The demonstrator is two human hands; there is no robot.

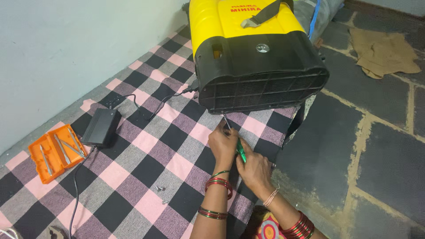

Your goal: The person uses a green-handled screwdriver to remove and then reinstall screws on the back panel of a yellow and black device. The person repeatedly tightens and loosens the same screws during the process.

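**A:** Where do you stand? Start with the big piece.

**B:** Your yellow and black sprayer tank [252, 57] lies on its side at twelve o'clock on the checked cloth [146, 146], its ribbed black base facing you. That base looks still attached, so I'd judge most of the work remains.

**A:** And the hands?

**B:** Both sit at six o'clock of the base. Your left hand [222, 144] is curled around the shaft of the green-handled screwdriver [239, 148], steadying the tip at the base's lower edge. Your right hand [254, 170] grips the handle.

**A:** Anything already out?

**B:** A few loose screws [161, 190] lie at eight o'clock from your hands, so some fasteners seem removed. The black adapter [102, 127] and the open orange tool case [55, 152] sit further off at nine o'clock.
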